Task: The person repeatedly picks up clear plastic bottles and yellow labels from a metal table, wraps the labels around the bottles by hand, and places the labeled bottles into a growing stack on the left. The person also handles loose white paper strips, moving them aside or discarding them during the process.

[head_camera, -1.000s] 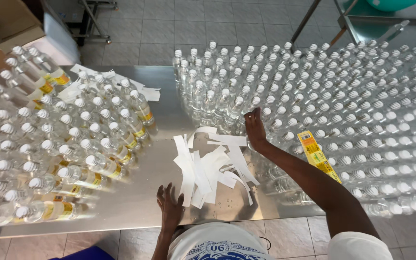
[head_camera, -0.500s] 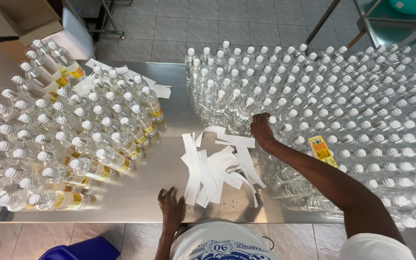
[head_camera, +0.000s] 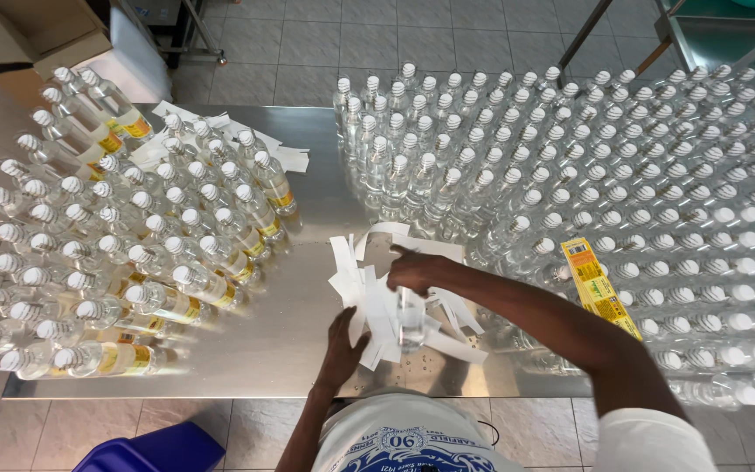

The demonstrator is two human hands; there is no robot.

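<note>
Steel table (head_camera: 290,350) on grey tile floor (head_camera: 325,44); right hand (head_camera: 412,271) fingers grasp clear bottle (head_camera: 410,319), left hand (head_camera: 342,345) fingers loose on white strips (head_camera: 377,301).

Bare forearms, short white sleeve (head_camera: 657,441), white shirt, blue printed emblem

I have a single view, from the camera on the person's head, looking almost straight down from above. It faces the shiny steel bench (head_camera: 246,350), whose near edge runs along the bottom of the frame, with grey tiled floor (head_camera: 308,44) beyond the far edge. It sits close enough that the person's chest and forearms fill the lower middle.
</note>
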